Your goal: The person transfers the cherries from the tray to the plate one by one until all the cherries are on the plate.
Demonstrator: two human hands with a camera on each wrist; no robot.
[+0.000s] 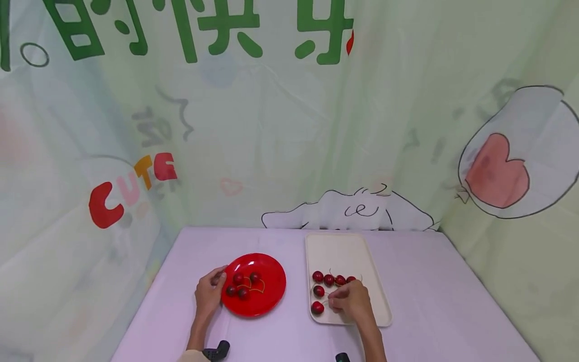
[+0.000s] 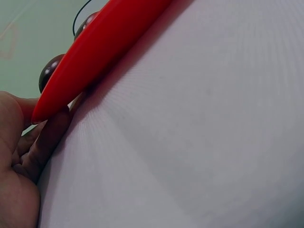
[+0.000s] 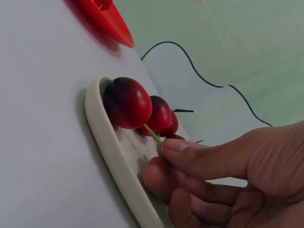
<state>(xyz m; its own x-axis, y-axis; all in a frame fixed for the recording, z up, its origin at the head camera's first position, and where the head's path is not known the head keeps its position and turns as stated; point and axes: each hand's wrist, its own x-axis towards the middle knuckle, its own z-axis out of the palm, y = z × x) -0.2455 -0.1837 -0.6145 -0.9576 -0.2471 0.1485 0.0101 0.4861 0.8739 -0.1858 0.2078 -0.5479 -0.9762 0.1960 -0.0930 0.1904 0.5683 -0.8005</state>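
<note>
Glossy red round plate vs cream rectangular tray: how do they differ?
Outline: the glossy red plate is round; the cream tray is rectangular with rounded corners.
Load: the plate bears four dark red cherries; the tray shows six, the right hand covering part of it.
Contact: the left hand grips the plate's rim; no hand grips the tray's.
Both have raised rims.

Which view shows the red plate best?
The head view: it looks down on nearly the whole red plate, with cherries on it and the left hand gripping its rim. The left wrist view shows part of it edge-on; the right wrist view, only a piece.
</note>
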